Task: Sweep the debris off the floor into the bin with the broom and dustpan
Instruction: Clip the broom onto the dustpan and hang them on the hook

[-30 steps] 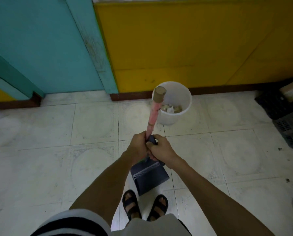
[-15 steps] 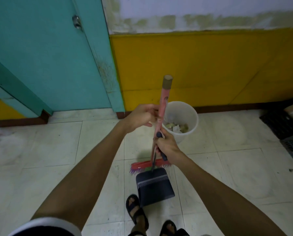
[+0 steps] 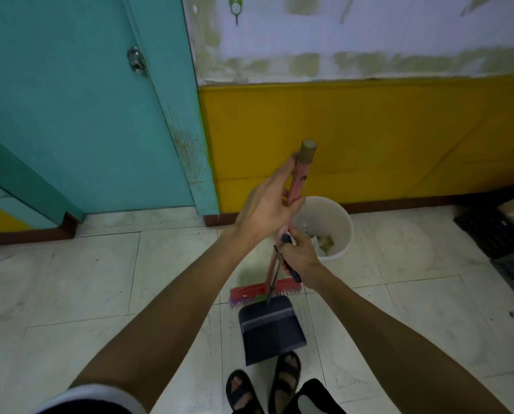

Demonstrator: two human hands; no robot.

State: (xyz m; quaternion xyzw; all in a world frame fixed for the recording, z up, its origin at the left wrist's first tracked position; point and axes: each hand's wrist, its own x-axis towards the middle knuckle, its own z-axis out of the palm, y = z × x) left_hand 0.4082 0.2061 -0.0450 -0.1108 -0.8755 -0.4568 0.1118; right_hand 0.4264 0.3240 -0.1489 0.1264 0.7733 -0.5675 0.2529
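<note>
My left hand (image 3: 269,206) grips the upper part of the pink broom handle (image 3: 302,171), just under its brown cap. The broom's red head (image 3: 261,292) with coloured bristles rests on the tiled floor. My right hand (image 3: 300,259) holds the dark handle of the dustpan, lower on the broom stick. The dark grey dustpan (image 3: 270,330) hangs near the floor in front of my sandalled feet. The white bin (image 3: 337,219) stands by the yellow wall, right behind my hands, with scraps of debris inside it.
A teal door (image 3: 85,115) and its frame fill the left. Black plastic crates (image 3: 500,234) with a cardboard box sit at the right wall. A few dark specks lie on the pale floor tiles (image 3: 428,279) at the right. My feet (image 3: 261,386) are at the bottom.
My left hand has slid up the broom handle from beside my right hand to near the top. The broom head now shows on the floor, and my view has tilted up.
</note>
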